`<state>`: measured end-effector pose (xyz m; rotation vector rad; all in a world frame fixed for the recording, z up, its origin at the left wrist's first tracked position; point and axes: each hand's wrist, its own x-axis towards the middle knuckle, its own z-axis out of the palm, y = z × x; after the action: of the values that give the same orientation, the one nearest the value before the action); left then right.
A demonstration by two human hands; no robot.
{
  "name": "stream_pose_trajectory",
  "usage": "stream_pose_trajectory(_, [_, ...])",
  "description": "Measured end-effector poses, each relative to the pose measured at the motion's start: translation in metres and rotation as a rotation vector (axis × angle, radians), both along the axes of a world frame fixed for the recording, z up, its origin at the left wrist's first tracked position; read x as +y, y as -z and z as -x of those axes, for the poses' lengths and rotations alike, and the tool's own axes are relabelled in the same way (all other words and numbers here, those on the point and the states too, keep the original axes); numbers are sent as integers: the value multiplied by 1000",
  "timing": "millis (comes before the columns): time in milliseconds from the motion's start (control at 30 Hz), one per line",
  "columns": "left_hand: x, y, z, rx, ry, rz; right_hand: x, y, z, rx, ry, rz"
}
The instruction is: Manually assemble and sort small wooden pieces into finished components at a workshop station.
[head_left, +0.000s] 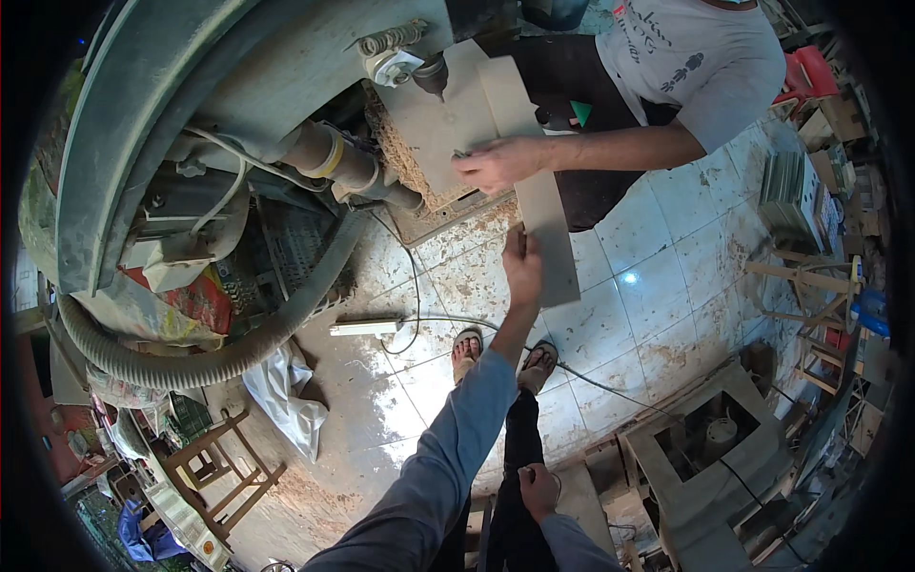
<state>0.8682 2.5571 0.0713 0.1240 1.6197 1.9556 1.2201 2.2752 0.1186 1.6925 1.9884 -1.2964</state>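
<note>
From my end I logged one long grey-brown board [555,257], running from the upper centre of the frame down toward the middle. Handling, my guess: stiff, flat, fairly light for its length, not fragile in the middle, though corners might chip; dust around the machine probably made the face a bit slippery. Best hold looked like the two long edges near the lower end, well apart from the drill chuck [431,74] at upper centre.

Grip: my left hand [520,269], mid-frame, had its fingers curled in at the board's left edge; I couldn't tell whether they pinched it or just rested there. My right hand [540,491], bottom centre, was curled narrow, well apart from the board, nothing visible in it. One co-worker's hand [498,165] was over the wider grey surface [453,119] under the chuck, its forearm crossing the board. Couldn't tell if that surface was table or panel.

Count: one board, one chuck, two sandals [469,336] at centre, one ribbed hose [191,367] at left, one white sheet [291,400] lower left, one stack of panels [789,195] at right, layers too fine to count.
</note>
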Motion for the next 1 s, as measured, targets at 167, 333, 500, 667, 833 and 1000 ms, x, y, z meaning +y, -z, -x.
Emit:
stream_pose_trajectory(167, [43, -9, 31, -232, -154, -112, 2, 0, -5, -3, -11, -32])
stream_pose_trajectory(333, [54, -4, 53, -399, -306, -369, 3, 2, -5, -26, 14, -6])
stream_pose_trajectory(500, [22, -12, 64, -583, -470, -224, 7, 4, -5, -17, 32, -22])
stream_pose_trajectory(667, [-8, -44, 94, -385, -384, -241, 11, 2, -7, -5, 36, -33])
stream_pose_trajectory(833, [-17, -48, 111, -306, -180, -405, 16, 1, -9, -24, 14, -24])
stream_pose_trajectory(1000, [-31, -43, 102, -221, -148, -406, 23, 0, -8, -12, -10, -34])
